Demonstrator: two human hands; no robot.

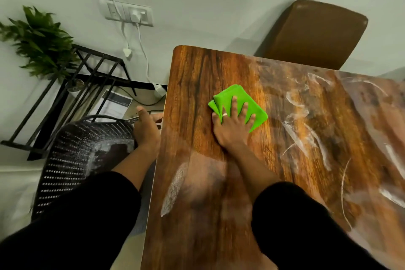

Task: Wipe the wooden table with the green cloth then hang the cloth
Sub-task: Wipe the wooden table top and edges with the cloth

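The folded green cloth (245, 103) lies on the wooden table (197, 76), toward its far left part. My right hand (232, 127) presses flat on the cloth with the fingers spread over it. White dusty smears (306, 138) streak the table to the right of the cloth, and another patch (175, 188) lies near the left edge. My left hand (146, 131) is off the table's left edge, gripping the rim of a black perforated basket (81, 155) held against that edge. White dust lies inside the basket.
A brown chair (315, 33) stands behind the table's far edge. A black metal rack (72, 94) and a green plant (39, 39) stand on the floor to the left. A wall socket (129, 13) with white cables hangs above it.
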